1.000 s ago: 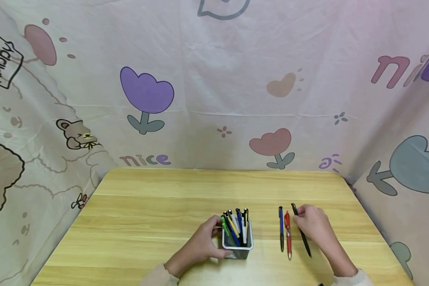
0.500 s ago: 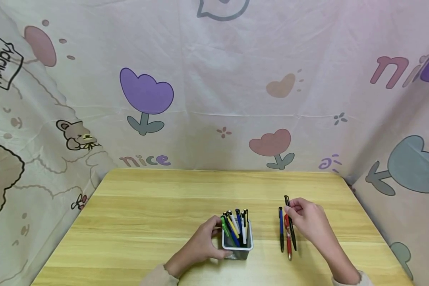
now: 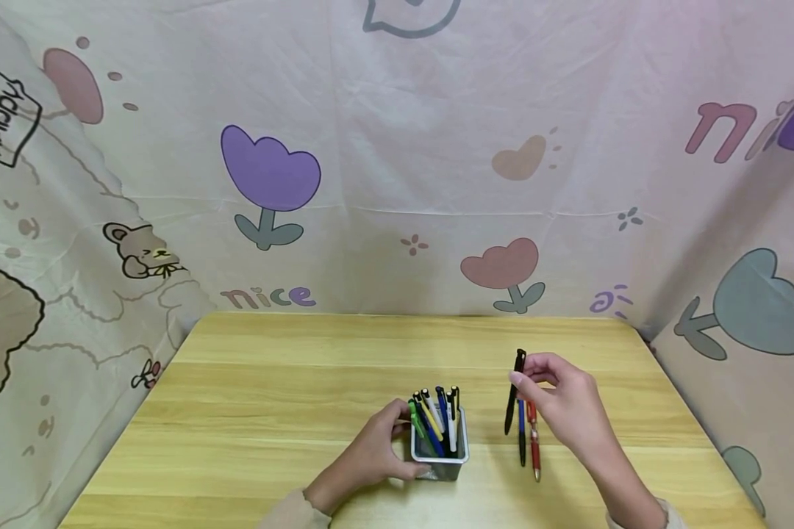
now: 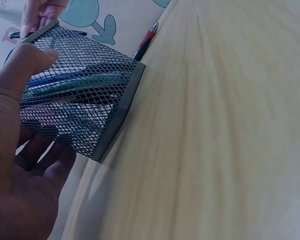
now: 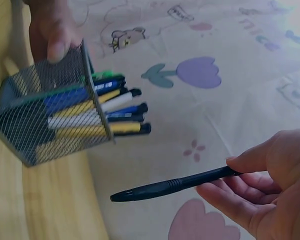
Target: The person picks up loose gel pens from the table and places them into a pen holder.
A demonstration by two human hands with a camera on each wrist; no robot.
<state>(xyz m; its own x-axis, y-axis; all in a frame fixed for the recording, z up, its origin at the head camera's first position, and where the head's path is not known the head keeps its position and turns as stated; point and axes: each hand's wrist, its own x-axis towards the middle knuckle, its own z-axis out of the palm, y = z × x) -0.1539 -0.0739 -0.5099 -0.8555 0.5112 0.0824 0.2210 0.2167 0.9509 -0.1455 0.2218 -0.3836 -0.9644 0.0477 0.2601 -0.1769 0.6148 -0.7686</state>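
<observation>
My left hand (image 3: 377,448) holds the near left side of a square wire-mesh pen holder (image 3: 440,470), its thumb at the front and its fingers behind. Several pens (image 5: 105,102) in green, yellow, blue and white stand in the holder, tops poking above the rim. Between thumb and fingertips, my right hand (image 3: 565,397) pinches a black pen (image 5: 165,188) by its upper end. That pen hangs tilted above the table, to the right of the holder. Under my right hand, a blue pen (image 3: 522,441) and a red pen (image 3: 535,448) lie side by side, their upper ends partly covered.
The wood-grain table (image 3: 271,389) reaches back to a printed cloth (image 3: 384,147) with flowers and lettering. More of this cloth hangs along the left and right sides.
My right hand has lifted the black pen off the table and carried it left, past the red and blue pens. The left hand and the pen holder have stayed put.
</observation>
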